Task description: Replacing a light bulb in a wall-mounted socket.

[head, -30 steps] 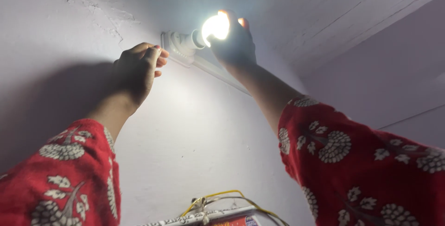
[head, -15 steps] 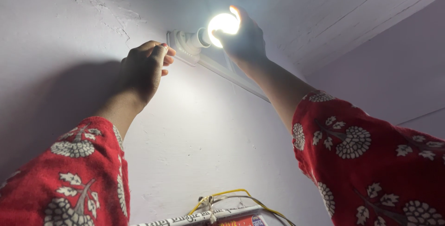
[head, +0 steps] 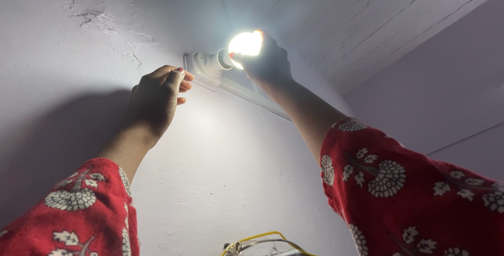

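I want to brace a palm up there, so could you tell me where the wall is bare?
Bare plaster lies below the white conduit strip, between the two forearms. It is crowded at the holder, with the left hand beside it and the right hand on the lit bulb.

Bare wall (head: 220, 172) lies open below; the white conduit strip (head: 257, 97) and holder (head: 207, 67) crowd the bulb (head: 244, 43).

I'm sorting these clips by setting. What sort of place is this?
Probably a room in a home, seen high up near the ceiling. A lit bulb held by the right hand sits in a wall-mounted holder, the painted wall is cracked, and loose wires hang below.
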